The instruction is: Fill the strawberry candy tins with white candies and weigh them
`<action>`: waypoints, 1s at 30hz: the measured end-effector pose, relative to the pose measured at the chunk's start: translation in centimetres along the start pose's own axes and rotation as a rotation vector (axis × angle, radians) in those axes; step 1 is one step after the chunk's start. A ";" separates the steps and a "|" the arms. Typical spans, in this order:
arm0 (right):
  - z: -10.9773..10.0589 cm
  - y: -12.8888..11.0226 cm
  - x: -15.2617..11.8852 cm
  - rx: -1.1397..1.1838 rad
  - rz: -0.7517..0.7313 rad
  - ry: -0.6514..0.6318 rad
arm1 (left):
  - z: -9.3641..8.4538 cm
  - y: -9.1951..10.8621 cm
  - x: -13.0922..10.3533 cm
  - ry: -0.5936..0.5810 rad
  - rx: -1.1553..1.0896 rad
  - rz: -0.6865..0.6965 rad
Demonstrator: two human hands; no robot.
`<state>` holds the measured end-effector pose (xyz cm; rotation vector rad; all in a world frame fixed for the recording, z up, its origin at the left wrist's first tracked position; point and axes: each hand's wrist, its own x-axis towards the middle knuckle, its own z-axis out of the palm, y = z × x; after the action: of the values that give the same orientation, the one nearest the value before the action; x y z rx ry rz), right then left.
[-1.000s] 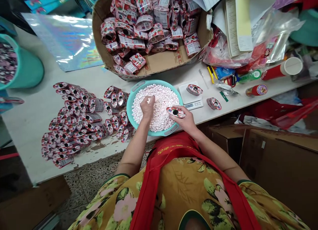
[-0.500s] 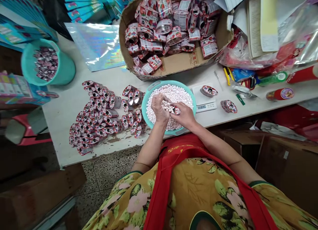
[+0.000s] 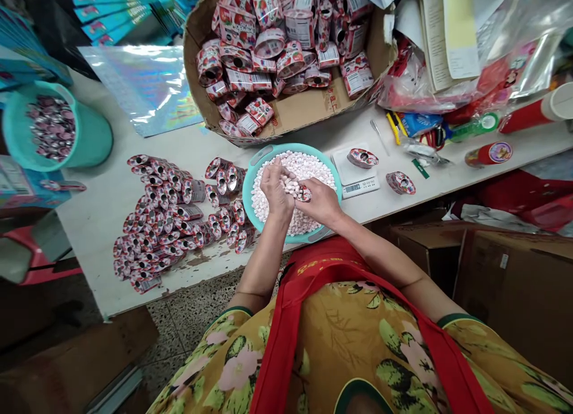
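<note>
Over a turquoise basin (image 3: 247, 194) full of small pale-pink candies (image 3: 313, 161), my two hands meet. My left hand (image 3: 276, 192) is cupped around a heap of the candies (image 3: 290, 185). My right hand (image 3: 321, 200) grips a small red-and-white printed container (image 3: 305, 194), mostly covered by its fingers, close against the heap. Just right of the basin lies a white digital scale (image 3: 362, 186) with another printed container (image 3: 363, 158) on it. A further container (image 3: 400, 183) stands right of the scale. Left of the basin, many such containers with dark openings (image 3: 156, 223) stand packed together.
Behind the basin is a cardboard box (image 3: 308, 117) of printed containers. A turquoise bucket (image 3: 92, 136) of small shiny pieces stands at the far left. Papers (image 3: 461, 32), plastic wrap, a small spoon (image 3: 378, 135) and a round-lidded tub (image 3: 489, 154) lie to the right.
The whole view has shifted, so the table's things appear farther left. Both hands stay together over the basin, with the candies and container still in them.
</note>
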<state>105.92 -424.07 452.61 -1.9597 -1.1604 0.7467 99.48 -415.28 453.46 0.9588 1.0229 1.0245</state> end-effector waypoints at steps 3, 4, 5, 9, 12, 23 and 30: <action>0.0 0.4 0.1 0.016 -0.028 0.026 | 0.5 0.0 0.1 -0.018 0.015 -0.008; 0.0 0.5 0.1 0.020 -0.030 0.037 | 0.6 0.0 0.1 -0.024 0.017 -0.013; 0.0 0.6 0.2 0.022 -0.026 0.047 | 0.6 0.0 0.1 -0.026 0.016 -0.018; 0.1 0.6 0.5 0.027 -0.001 0.065 | 0.7 0.1 0.2 -0.045 -0.019 -0.018; 0.2 0.4 0.6 0.044 0.002 0.048 | 0.5 0.2 0.3 -0.035 -0.028 0.011; 0.1 0.2 0.1 0.141 -0.009 0.069 | 0.4 0.5 0.4 -0.071 -0.028 0.011; -0.4 0.8 0.2 0.210 -0.021 0.091 | 1.8 0.9 -0.5 -0.149 -0.020 -0.039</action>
<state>106.67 -424.24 452.18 -1.7854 -1.0047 0.7301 100.91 -415.78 454.83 0.9801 0.9031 0.9153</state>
